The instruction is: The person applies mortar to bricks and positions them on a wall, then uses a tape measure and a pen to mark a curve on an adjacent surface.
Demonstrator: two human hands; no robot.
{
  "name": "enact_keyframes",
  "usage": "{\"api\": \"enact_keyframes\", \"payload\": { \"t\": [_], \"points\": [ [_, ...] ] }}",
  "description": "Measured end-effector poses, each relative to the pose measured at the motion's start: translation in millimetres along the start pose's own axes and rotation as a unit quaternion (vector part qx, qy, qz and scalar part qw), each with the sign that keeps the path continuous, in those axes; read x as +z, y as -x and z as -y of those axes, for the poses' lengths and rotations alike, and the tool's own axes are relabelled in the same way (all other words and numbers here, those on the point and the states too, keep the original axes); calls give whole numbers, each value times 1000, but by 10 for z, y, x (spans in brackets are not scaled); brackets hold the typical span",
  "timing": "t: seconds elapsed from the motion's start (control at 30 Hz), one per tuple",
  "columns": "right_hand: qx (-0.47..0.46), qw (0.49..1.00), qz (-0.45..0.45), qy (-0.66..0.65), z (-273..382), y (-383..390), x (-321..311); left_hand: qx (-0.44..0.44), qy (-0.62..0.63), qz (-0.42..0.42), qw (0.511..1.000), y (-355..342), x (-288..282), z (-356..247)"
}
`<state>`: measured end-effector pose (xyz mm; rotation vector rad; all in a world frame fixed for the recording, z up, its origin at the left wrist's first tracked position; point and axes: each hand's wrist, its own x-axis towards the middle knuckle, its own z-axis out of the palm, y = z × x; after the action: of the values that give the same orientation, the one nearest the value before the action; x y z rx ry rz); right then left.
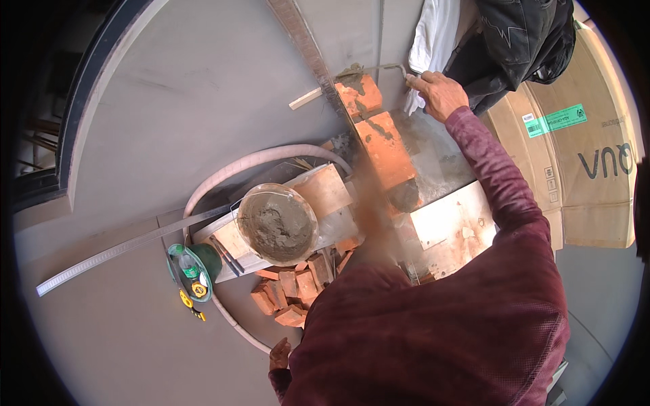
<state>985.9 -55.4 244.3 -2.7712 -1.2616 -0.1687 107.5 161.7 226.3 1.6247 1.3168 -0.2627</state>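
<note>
My right hand (440, 93) is closed around the handle of a trowel (389, 66). Grey mortar (352, 73) lies at the trowel's far end, on the top of an orange brick (364, 97). A second orange brick (386, 149), smeared with mortar, sits in line nearer to me. Low at the left, my left hand (279, 354) hangs beside my body with its fingers loosely apart, and nothing shows in it. A bucket of wet mortar (277, 223) stands left of the bricks. Several broken brick pieces (298, 287) are heaped below it.
A long brown bar (305, 40) crosses from the top edge, blurred near me. A pale hose (237, 162) loops round the bucket, near a metal ruler (122, 252). A green tub (203, 254) holds a bottle and tape measure. Clothes (521, 40) and cardboard (596, 203) lie right.
</note>
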Motion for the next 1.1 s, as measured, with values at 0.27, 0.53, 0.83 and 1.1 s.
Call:
{"api": "enact_keyframes", "payload": {
  "t": [0.27, 0.53, 0.83, 1.1],
  "points": [
    [41, 996, 33, -67, 45, 161, -294, -92, 130, -49, 986, -5, -139, 281],
    [-87, 993, 61, -59, -701, 116, 6, -4, -8, -24, 1000, 125, 165, -292],
    [-26, 999, 30, 17, -256, -38, 84, -81, 108, -5, 991, -85, -66, -34],
    [210, 938, 137, -239, -21, 1718, -824, -82, 29, 43, 995, -165, 88, 97]
  ]
}}
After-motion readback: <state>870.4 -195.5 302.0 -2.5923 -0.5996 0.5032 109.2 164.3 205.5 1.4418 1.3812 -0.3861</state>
